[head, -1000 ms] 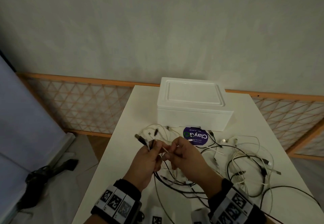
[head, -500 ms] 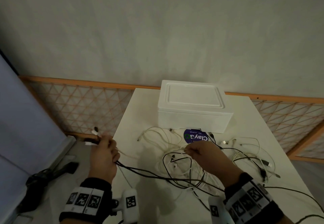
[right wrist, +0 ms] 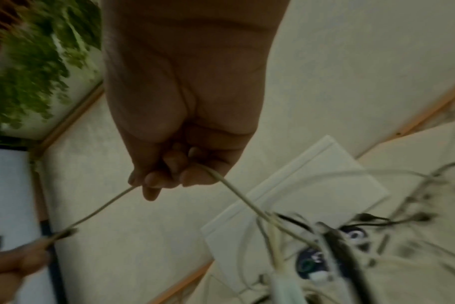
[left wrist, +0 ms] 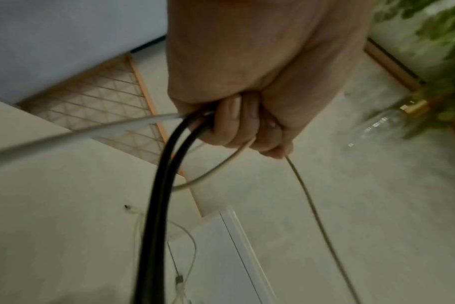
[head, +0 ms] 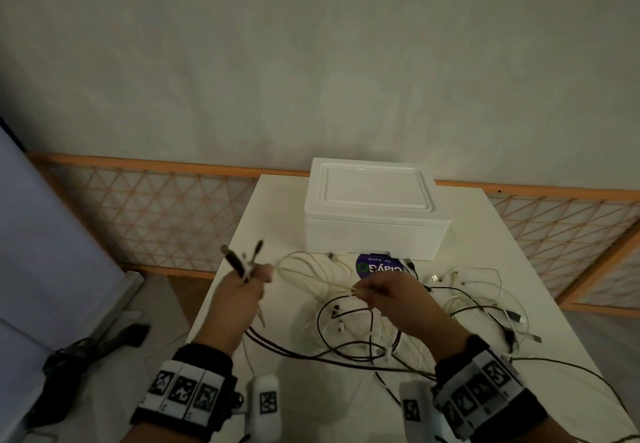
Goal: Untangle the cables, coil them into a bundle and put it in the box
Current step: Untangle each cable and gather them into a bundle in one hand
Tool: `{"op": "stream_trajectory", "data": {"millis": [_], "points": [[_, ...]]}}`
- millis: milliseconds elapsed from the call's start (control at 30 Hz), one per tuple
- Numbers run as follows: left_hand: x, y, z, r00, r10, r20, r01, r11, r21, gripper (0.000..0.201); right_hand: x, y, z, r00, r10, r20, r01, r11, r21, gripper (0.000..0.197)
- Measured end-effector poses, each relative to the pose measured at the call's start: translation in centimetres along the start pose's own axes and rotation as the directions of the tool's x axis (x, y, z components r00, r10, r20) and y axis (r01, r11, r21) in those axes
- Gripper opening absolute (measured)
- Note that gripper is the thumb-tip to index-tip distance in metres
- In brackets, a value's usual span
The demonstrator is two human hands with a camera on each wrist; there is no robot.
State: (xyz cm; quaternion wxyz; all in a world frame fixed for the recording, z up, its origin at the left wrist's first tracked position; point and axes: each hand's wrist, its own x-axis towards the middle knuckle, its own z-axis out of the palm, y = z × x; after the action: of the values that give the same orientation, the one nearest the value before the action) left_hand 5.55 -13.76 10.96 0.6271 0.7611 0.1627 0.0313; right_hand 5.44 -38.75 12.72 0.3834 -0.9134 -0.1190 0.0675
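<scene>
A tangle of black and white cables (head: pixel 360 335) lies on the white table (head: pixel 277 214) in front of a closed white box (head: pixel 375 210). My left hand (head: pixel 242 290) grips a bunch of cable ends; their plugs (head: pixel 239 262) stick up above the fist. In the left wrist view, two black cables (left wrist: pixel 166 181) and pale ones run down from the curled fingers (left wrist: pixel 244 125). My right hand (head: pixel 384 297) pinches a thin pale cable (head: pixel 311 279) that stretches across to the left hand. The right wrist view shows that pale cable (right wrist: pixel 237 193) passing through its fingertips (right wrist: pixel 169 176).
A round purple label (head: pixel 379 267) lies at the box's front. Loose cables and plugs (head: pixel 491 307) spread over the right side of the table. A wooden lattice rail (head: pixel 145 214) runs behind. On the floor at left lies a dark object (head: pixel 93 342).
My left hand, which had swung out past the table's left edge with the cable ends, has come back up over the table's left side. The right hand stays near the middle, still pinching the pale cable.
</scene>
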Motion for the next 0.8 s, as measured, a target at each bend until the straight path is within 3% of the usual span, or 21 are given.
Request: {"op": "stream_trajectory", "data": {"millis": [167,267,333,400,433,467,500,567,667,733,800], "points": [[1.5,-1.8,-1.6,0.970,-0.145,-0.196,0.096,0.967,-0.238,0.022,-0.7,3.4,0.9,0.996,0.083,0.026,-0.078,0.985,-0.151,0.021],[0.5,-1.7,-0.9,0.984,-0.022,-0.178,-0.003,0.990,-0.140,0.013,-0.6,3.5,1.6,0.996,0.086,0.009,-0.082,0.972,-0.222,0.018],[-1.1,-0.9,0.8,0.991,0.124,0.055,-0.123,0.992,-0.009,0.022,-0.1,2.6,2.2,0.999,0.031,0.026,-0.023,0.965,-0.263,0.019],[-2.8,-0.4,3.2,0.913,0.136,0.384,-0.214,0.963,0.167,0.026,0.5,0.8,2.7,0.997,-0.043,0.072,0.062,0.954,-0.293,0.019],[-3.3,-0.5,4.4,0.863,0.115,0.492,-0.273,0.925,0.264,0.025,0.8,-0.1,2.9,0.993,-0.081,0.089,0.105,0.948,-0.301,0.019],[-3.5,-0.7,5.1,0.843,0.106,0.527,-0.321,0.886,0.335,0.022,1.0,-0.8,3.0,0.989,-0.118,0.093,0.141,0.944,-0.300,0.019],[-3.4,-0.7,5.3,0.853,0.109,0.511,-0.329,0.872,0.363,0.018,1.1,-1.4,2.9,0.985,-0.150,0.081,0.167,0.943,-0.289,0.019],[-2.6,-0.2,4.4,0.915,0.131,0.382,-0.263,0.911,0.317,0.023,1.1,-1.6,2.5,0.981,-0.190,0.043,0.195,0.959,-0.206,0.018],[-0.6,1.0,1.3,0.996,0.089,0.027,-0.091,0.987,0.130,0.023,0.7,0.7,1.7,0.997,-0.073,0.035,0.078,0.985,-0.154,0.017],[0.6,1.8,-0.8,0.991,0.007,-0.136,-0.026,0.989,-0.144,0.021,0.2,3.5,1.5,0.998,0.050,0.042,-0.042,0.982,-0.183,0.019],[1.4,2.0,-2.2,0.984,-0.039,-0.175,-0.005,0.970,-0.245,0.021,-0.4,5.5,1.6,0.987,0.146,0.067,-0.130,0.971,-0.202,0.026]]}}
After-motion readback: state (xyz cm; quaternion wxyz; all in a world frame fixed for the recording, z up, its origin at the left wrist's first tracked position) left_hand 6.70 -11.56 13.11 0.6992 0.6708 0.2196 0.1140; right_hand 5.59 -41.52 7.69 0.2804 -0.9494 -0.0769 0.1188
